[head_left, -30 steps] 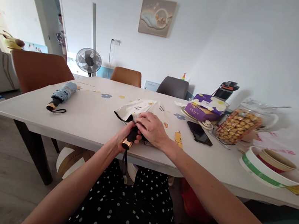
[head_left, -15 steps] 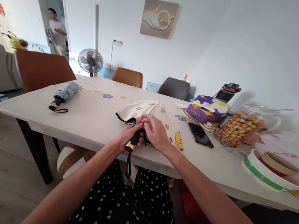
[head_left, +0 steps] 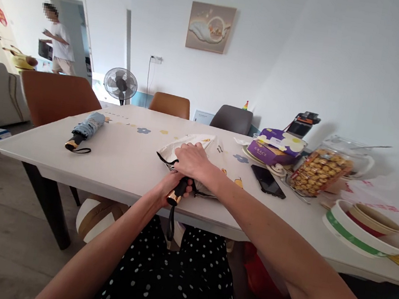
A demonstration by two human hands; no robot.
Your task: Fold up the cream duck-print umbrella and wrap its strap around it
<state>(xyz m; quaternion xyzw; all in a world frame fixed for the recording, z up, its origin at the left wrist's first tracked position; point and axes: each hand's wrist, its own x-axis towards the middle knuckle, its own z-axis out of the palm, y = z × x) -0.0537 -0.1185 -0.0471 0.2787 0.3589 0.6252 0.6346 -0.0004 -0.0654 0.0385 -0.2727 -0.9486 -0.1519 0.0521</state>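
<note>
A cream umbrella [head_left: 205, 142] with small yellow prints and a dark edge lies loosely folded on the table, its black and gold handle toward me. My left hand [head_left: 171, 185] is wrapped round that handle, and a black wrist strap hangs below it. Across the canopy lies my right hand [head_left: 193, 160], just above the left, with its fingers curled on the fabric near the dark edge. The fingertips and the cloth under them are partly hidden. To the left rests a folded blue umbrella [head_left: 90, 126] with a black and gold handle.
The white table [head_left: 119, 157] bears a phone [head_left: 268, 180], a purple tissue box [head_left: 274, 153], a jar of snacks [head_left: 322, 168] and paper bowls [head_left: 363, 234] at right. Chairs [head_left: 170, 104] and a fan [head_left: 121, 84] stand beyond. A person [head_left: 60, 41] is near the doorway.
My right hand has moved from beside the left thumb up and left over the canopy. The left hand keeps its hold on the handle. The person at the back has moved left.
</note>
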